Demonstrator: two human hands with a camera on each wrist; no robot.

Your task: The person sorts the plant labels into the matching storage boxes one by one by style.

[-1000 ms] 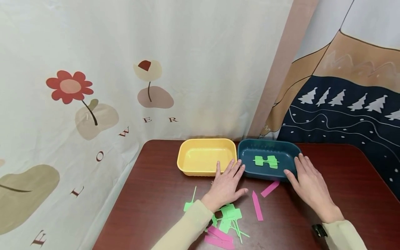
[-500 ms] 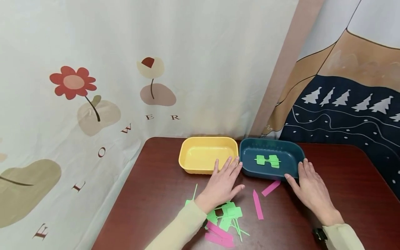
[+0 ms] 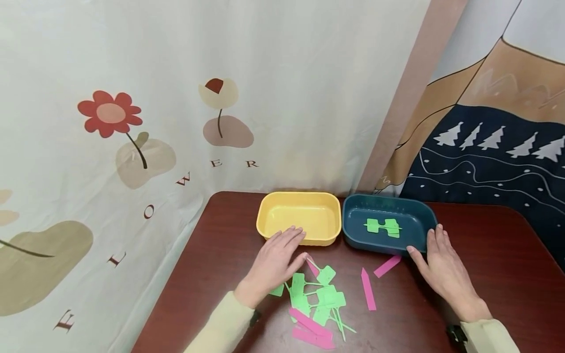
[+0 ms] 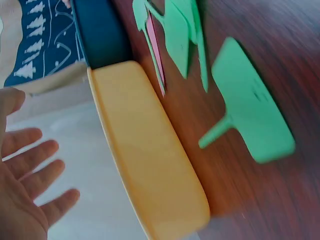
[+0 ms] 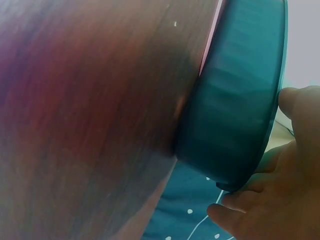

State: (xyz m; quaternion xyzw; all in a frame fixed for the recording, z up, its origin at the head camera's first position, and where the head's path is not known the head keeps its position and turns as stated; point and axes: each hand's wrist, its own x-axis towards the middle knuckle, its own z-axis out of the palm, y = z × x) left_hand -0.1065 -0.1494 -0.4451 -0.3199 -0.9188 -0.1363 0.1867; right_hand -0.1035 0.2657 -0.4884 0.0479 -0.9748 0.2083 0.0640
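Note:
My left hand [image 3: 274, 260] has its fingers stretched out at the front rim of the yellow tray [image 3: 265, 230], with nothing held. Just behind it on the table, green T-shaped plant labels [image 3: 327, 296] lie in a loose heap with pink pointed plant labels [image 3: 309, 321]. My right hand [image 3: 450, 274] lies against the front right corner of the dark blue tray [image 3: 371, 245], thumb at the front rim and straight fingers along the right side. A few green labels [image 3: 392, 227] lie inside the blue tray. The right wrist view shows the thumb touching its rim.
Both trays stand side by side at the back of the dark red wooden table [image 3: 198, 294], close to a printed curtain [image 3: 300, 122]. Two pink labels [image 3: 368, 289] lie apart, in front of the blue tray.
My left hand has moved left, from where the two trays meet to the front of the yellow tray, uncovering more labels. My right hand stays at the blue tray. The head view has shifted slightly.

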